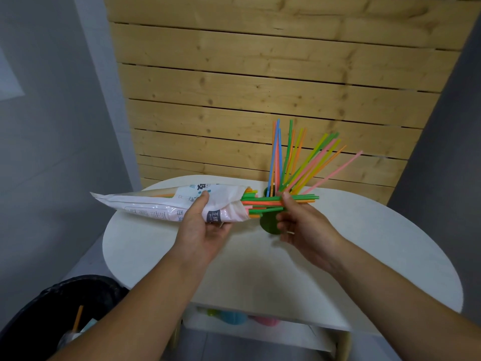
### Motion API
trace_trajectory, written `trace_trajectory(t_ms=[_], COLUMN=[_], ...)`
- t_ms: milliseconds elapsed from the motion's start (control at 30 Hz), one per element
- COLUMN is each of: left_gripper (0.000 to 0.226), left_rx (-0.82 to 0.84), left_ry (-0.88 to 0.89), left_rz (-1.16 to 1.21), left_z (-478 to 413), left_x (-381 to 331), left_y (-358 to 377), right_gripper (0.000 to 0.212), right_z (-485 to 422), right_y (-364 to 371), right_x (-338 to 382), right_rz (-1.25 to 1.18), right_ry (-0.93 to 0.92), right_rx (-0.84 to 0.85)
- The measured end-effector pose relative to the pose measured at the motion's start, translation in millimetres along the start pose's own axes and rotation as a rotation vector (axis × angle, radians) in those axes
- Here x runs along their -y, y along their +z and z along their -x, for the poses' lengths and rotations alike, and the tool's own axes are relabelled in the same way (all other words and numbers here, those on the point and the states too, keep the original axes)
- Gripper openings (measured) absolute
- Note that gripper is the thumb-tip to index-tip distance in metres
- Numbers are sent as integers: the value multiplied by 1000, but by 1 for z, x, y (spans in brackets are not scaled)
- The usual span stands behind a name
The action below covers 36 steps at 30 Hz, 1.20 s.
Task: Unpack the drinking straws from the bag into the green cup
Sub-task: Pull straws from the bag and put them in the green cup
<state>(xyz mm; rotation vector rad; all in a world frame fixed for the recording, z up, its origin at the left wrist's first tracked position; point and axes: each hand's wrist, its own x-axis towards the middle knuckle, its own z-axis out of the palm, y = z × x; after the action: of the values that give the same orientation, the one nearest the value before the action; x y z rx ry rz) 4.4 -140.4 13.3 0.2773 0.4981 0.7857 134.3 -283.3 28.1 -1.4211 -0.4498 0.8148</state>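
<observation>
My left hand grips a white and pink plastic straw bag, held level above the white table with its open mouth facing right. A bundle of green and orange straws sticks out of that mouth, and my right hand pinches their free ends between thumb and fingers. Just behind my right hand stands the green cup, partly hidden by it. Many coloured straws stand fanned out in the cup.
The round white table stands against a wooden slat wall. A black bin with a bag liner and an orange straw inside sits at the lower left. Coloured cups lie on a shelf under the tabletop.
</observation>
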Motion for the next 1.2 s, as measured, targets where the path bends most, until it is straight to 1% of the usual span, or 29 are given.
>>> trace_trajectory(t_ms=[100, 167, 267, 467, 667, 867, 1033, 1133, 1200], left_gripper=[33, 30, 32, 35, 37, 31, 36, 40, 40], left_rx=[-4, -10, -16, -21, -35, -42, -32, -23, -25], left_ry=[-6, -9, -9, -10, 0, 21, 22, 24, 25], left_rz=[-10, -11, -15, -9, 16, 16, -18, -37, -34], left_z=[1, 1, 1, 0, -5, -8, -10, -11, -10], left_x=[1, 1, 0, 0, -6, -10, -7, -5, -4], left_y=[0, 0, -1, -2, -6, -10, -11, -12, -12], right_gripper=[27, 26, 28, 29, 28, 26, 25, 25, 27], right_z=[-2, -3, -5, -2, 2, 2, 1, -3, -3], right_y=[9, 10, 7, -4, -22, -45, -60, -68, -69], right_x=[3, 6, 8, 20, 39, 49, 51, 50, 51], right_rz=[-139, -198, -149, -53, -193, -211, -259, -151, -63], right_ry=[-82, -111, -159, -315, -341, -425, -446, -482, -515], right_rx=[-79, -116, -141, -224, -264, -422, -591, -709, -746])
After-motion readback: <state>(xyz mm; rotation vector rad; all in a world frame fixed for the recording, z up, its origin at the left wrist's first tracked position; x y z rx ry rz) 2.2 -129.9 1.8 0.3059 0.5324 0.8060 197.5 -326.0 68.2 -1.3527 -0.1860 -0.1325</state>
